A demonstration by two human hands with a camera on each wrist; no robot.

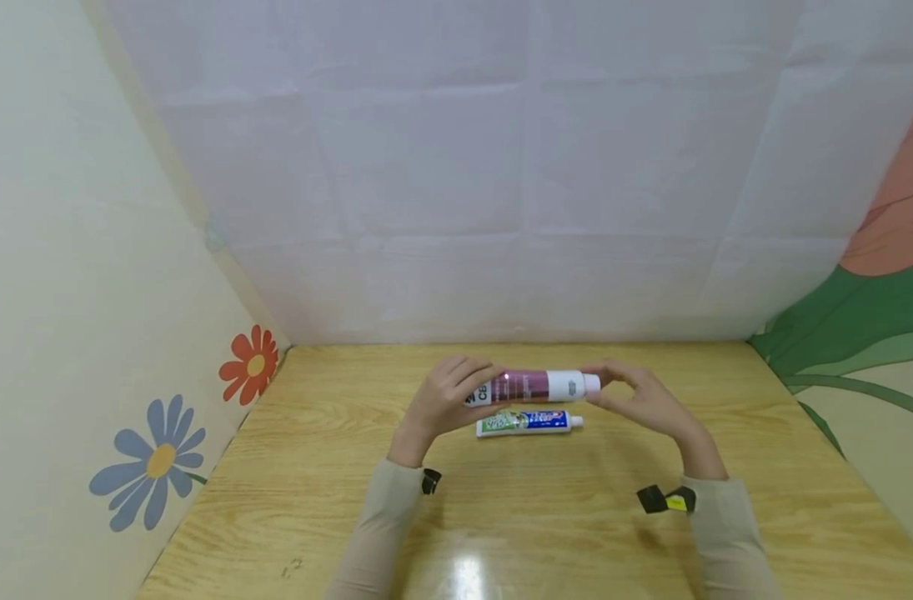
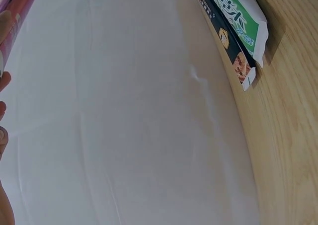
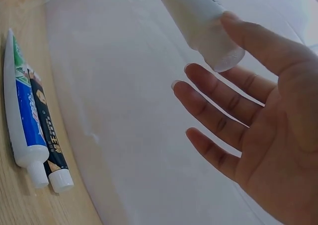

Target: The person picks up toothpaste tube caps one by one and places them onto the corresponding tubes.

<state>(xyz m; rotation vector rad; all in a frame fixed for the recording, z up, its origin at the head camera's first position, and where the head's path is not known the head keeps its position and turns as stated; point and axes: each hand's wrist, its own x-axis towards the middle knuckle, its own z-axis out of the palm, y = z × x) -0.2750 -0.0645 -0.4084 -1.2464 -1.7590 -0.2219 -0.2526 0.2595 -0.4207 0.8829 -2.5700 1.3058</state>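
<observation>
A pink-and-white toothpaste tube [image 1: 527,386] is held level above the table, its white cap [image 3: 226,56] toward the right. My left hand [image 1: 456,392] grips its flat left end, thumb below and fingers over the top. At the cap, the thumb and index finger of my right hand [image 1: 639,400] pinch from either side; the other fingers spread apart in the right wrist view. Beneath the held tube lies a green, blue and white toothpaste tube [image 1: 527,422]. Beside that one is a black toothpaste tube [image 3: 47,125], hidden in the head view.
The wood-grain table [image 1: 313,483] ends at a creased white sheet [image 1: 524,208] at the back. Flower-printed panels stand at left [image 1: 73,292] and right [image 1: 884,392]. Black straps [image 1: 653,498] sit at the wrists.
</observation>
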